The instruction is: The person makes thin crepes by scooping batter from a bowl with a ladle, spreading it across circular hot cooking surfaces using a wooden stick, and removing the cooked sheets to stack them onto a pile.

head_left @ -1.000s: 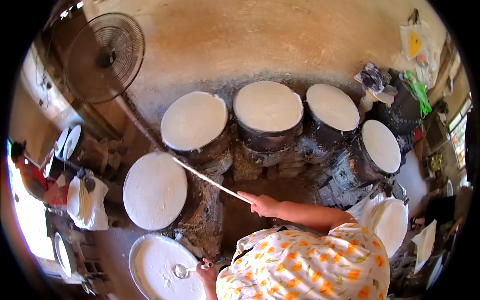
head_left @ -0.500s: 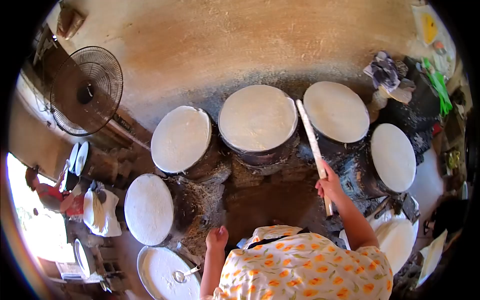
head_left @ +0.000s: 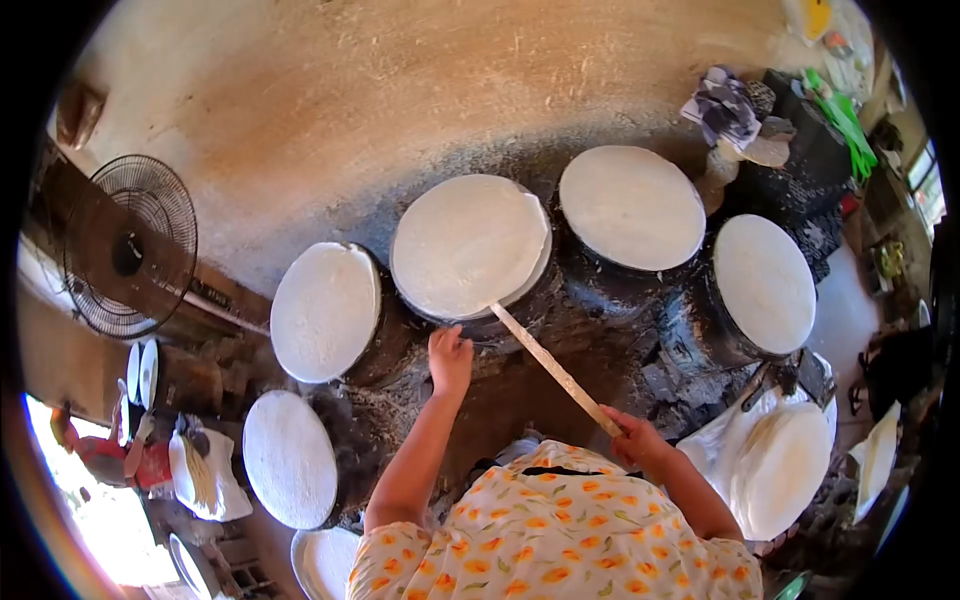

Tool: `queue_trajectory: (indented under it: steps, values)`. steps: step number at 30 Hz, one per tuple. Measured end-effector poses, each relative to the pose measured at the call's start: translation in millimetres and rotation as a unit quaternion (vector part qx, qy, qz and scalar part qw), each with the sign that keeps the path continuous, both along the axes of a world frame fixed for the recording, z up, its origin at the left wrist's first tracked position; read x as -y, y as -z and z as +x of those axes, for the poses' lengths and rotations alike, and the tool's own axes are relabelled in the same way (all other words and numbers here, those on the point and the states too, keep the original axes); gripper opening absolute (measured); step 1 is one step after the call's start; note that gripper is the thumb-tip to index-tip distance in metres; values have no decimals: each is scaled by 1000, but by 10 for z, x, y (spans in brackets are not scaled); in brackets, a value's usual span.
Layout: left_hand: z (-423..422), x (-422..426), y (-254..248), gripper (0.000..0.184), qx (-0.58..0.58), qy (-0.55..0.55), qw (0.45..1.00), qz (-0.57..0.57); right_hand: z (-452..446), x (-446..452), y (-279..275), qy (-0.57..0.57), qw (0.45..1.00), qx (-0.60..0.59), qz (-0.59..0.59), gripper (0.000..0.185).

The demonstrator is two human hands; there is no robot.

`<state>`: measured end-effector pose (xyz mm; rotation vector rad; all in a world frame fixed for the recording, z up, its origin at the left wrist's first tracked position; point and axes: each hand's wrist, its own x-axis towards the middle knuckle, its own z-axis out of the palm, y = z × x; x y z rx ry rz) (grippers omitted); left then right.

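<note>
Stick swung left, tip now at the near edge of the white sheet atop the pot, gripped in my right hand. Left hand up too, fingers curled, hold unclear: both at one sheet.

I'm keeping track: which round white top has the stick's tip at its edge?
The top just beyond the left hand; the stick reaches no other.

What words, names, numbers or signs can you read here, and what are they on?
None can be read.
White bag with a yellow patch: any print is too small and blurred.
Sooty blue-grey metal drum: any marking is too blurred to tell.
Long pale wooden stick in the right hand: no lettering shows.
</note>
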<state>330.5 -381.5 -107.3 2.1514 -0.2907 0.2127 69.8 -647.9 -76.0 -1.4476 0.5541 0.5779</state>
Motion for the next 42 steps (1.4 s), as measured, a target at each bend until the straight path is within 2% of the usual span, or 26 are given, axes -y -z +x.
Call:
queue_trajectory:
  steps: [2, 4, 6, 7, 9, 10, 12, 14, 18, 20, 24, 26, 28, 32, 34, 35, 36, 37, 38, 40, 42]
  values:
    - [260, 242, 41, 40, 145, 37, 981, 127, -36, -64, -2, 2, 999, 7, -43, 66]
    - [402, 508, 27, 42, 117, 52, 976, 174, -32, -156, -123, 11, 995, 3, -99, 65]
    - [562, 717, 72, 28, 116, 65, 964, 230, -56, -219, -155, 20, 992, 2, -121, 65]
    - [640, 746, 141, 28, 118, 70, 965, 224, -89, -262, -157, 24, 991, 0, -135, 65]
    - [841, 763, 243, 17, 175, 108, 946, 249, -132, -337, -143, 42, 988, -6, -151, 65]
    - [913, 727, 237, 17, 178, 115, 947, 243, -160, -374, -125, 54, 985, -12, -161, 64]
    - [1063, 607, 224, 5, 238, 113, 964, 41, -225, -433, -82, 92, 986, -6, -139, 64]
    - [1069, 477, -185, 2, 259, 70, 963, -34, -248, -537, -103, 163, 980, 9, -115, 64]
    - [1200, 137, -718, 6, 262, 67, 962, -47, -267, -648, -128, 224, 967, 13, -117, 65]
    - [1290, 15, -980, 4, 325, 75, 943, -1, -285, -652, -137, 218, 967, 26, -132, 66]
    - [1235, 84, -1431, 3, 285, 176, 942, 24, -355, -613, -126, 277, 952, 27, -128, 67]
    - [1186, 256, -1520, 4, 264, 218, 938, 52, -383, -544, -211, 307, 944, 24, -121, 66]
    - [1042, 537, -1558, 7, 232, 269, 934, 32, -512, -445, -238, 328, 936, 26, -128, 67]
    - [556, 1223, -1533, 10, 103, 370, 923, 25, -922, -288, -143, 388, 913, 23, -127, 69]
    - [159, 1635, -1453, 9, 53, 438, 897, 24, -1210, -223, -130, 456, 886, 32, -79, 70]
    - [-83, 1862, -1385, 12, 9, 483, 875, -23, -1385, -190, -31, 481, 872, 51, -80, 70]
    - [-375, 2087, -1328, 14, -39, 525, 848, -65, -1567, -157, 46, 505, 858, 50, -80, 70]
    - [-760, 2327, -1492, 7, -26, 584, 809, -58, -1779, -142, 111, 536, 838, 43, -95, 71]
    - [-1033, 2527, -1453, 7, -40, 633, 769, -84, -1958, -150, 163, 567, 816, 36, -109, 72]
    - [-1700, 2854, -1584, 8, -30, 680, 723, -114, -2343, -205, 230, 637, 764, 27, -101, 73]
    - [-2266, 3146, -1665, 11, -83, 701, 678, -206, -2772, -319, 314, 737, 667, 36, -103, 74]
